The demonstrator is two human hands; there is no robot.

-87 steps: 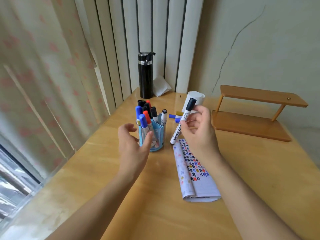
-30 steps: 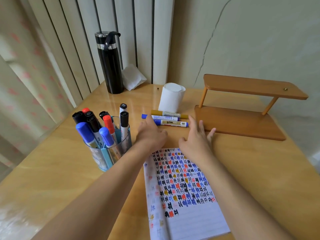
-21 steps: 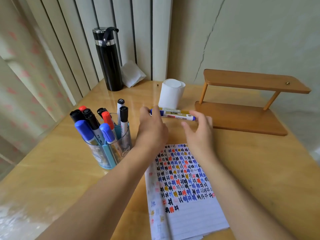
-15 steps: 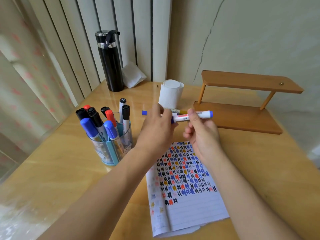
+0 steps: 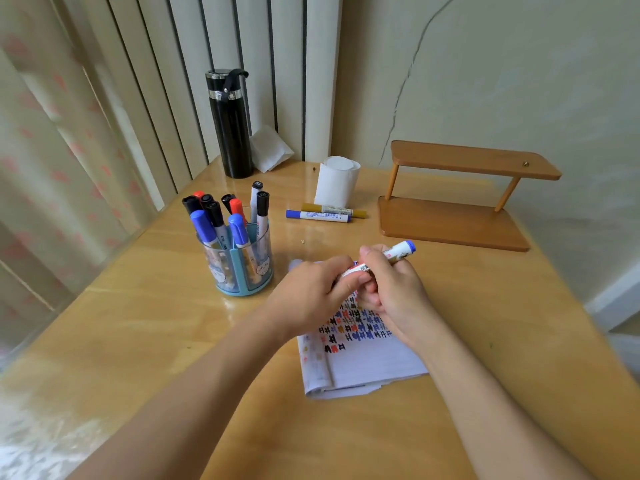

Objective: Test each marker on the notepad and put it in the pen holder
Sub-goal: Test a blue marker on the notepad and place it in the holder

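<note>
A blue-ended white marker (image 5: 398, 252) lies slanted between both hands above the notepad (image 5: 360, 355). My right hand (image 5: 394, 292) grips its barrel, with the blue rear end sticking out to the upper right. My left hand (image 5: 311, 296) pinches the marker's other end, where the cap area is hidden by my fingers. The notepad's page is filled with several coloured scribbles. The blue pen holder (image 5: 242, 265) stands left of my hands, holding several markers. Two more markers, one blue (image 5: 317, 215) and one gold (image 5: 334, 211), lie on the table farther back.
A black flask (image 5: 230, 126) stands at the back left beside a crumpled tissue (image 5: 270, 150). A white paper roll (image 5: 337, 181) stands behind the loose markers. A wooden two-tier stand (image 5: 460, 195) occupies the back right. Curtains hang along the left.
Both hands reached to the loose markers, my right hand picked up a blue one, and both hands brought it back over the notepad. My left hand now pinches its front end.
</note>
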